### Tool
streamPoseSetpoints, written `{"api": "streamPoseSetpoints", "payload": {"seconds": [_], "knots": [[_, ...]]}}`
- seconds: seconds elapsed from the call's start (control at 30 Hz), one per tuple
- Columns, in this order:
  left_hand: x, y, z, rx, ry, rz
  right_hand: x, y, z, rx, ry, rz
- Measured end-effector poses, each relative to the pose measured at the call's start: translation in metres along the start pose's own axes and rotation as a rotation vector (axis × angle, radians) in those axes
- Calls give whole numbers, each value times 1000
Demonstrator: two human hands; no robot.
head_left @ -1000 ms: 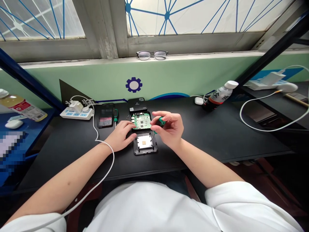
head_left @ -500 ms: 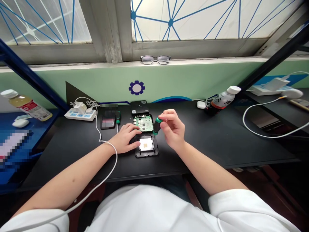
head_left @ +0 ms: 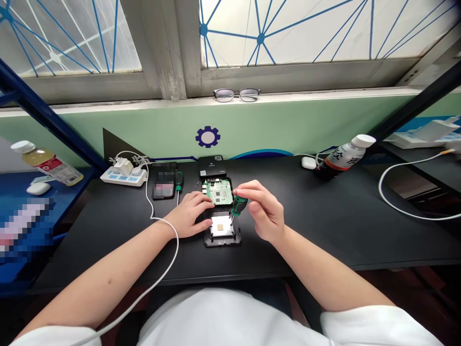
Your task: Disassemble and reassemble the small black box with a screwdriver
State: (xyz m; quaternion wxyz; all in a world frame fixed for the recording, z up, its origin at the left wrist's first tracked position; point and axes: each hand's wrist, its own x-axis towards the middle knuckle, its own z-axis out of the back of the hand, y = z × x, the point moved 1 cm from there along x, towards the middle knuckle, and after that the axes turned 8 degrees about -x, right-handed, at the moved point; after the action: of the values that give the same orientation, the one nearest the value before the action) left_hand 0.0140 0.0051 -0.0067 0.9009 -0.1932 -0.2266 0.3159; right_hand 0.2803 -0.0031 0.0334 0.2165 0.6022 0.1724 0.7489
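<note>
Both forearms reach forward over the black counter [head_left: 324,216] and meet near its middle. The left hand [head_left: 190,218] lies palm down, fingers loosely spread and holding nothing, its fingertips resting at the left edge of the black plastic case half with a pale square pad inside [head_left: 222,229]. The right hand [head_left: 264,211] is raised a little above the counter, thumb and fingers pinched around the green-and-black handle of a small screwdriver [head_left: 237,205], which stands nearly upright with its tip down at the upper right corner of that case half.

Just beyond the case half, touching its far edge, lies one green circuit board [head_left: 219,191] seated in a second black shell, between the two hands. Behind it sits one closed black square box [head_left: 211,166]. A second green-handled screwdriver [head_left: 179,181] lies left of the board, beside a dark phone-like slab [head_left: 163,181].

One white power strip [head_left: 123,177] sits at the far left of the counter, its white cable [head_left: 169,254] trailing over the left forearm. Two drink bottles are in view: one bottle with a white cap at the right [head_left: 342,157], one yellowish bottle at the left [head_left: 46,162]. One pair of spectacles [head_left: 236,94] rests on the window ledge.
</note>
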Motion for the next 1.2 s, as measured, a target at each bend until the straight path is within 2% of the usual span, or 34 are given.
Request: {"api": "streamPoseSetpoints", "payload": {"seconds": [0.2, 0.47, 0.63, 0.73, 0.9, 1.07, 1.2], "knots": [[-2, -2, 0, 32, 3, -25, 0, -3, -3, 47, 12, -65], [-2, -14, -6, 40, 17, -59, -2, -9, -17, 135, -110, -110], [-1, -22, -9, 104, 98, -101, -7, -11, -16, 92, -126, 23], [1, -23, -8, 109, 143, -120, -7, -12, -12, 60, -88, 75], [2, -24, -9, 147, 124, -61, -3, -12, -9, 18, -49, 0], [2, -26, -13, 161, 120, -27, 5, -9, -11, 174, 15, -42], [4, -30, -14, 194, 130, 8, 4, -14, -14, 93, -65, -28]]}}
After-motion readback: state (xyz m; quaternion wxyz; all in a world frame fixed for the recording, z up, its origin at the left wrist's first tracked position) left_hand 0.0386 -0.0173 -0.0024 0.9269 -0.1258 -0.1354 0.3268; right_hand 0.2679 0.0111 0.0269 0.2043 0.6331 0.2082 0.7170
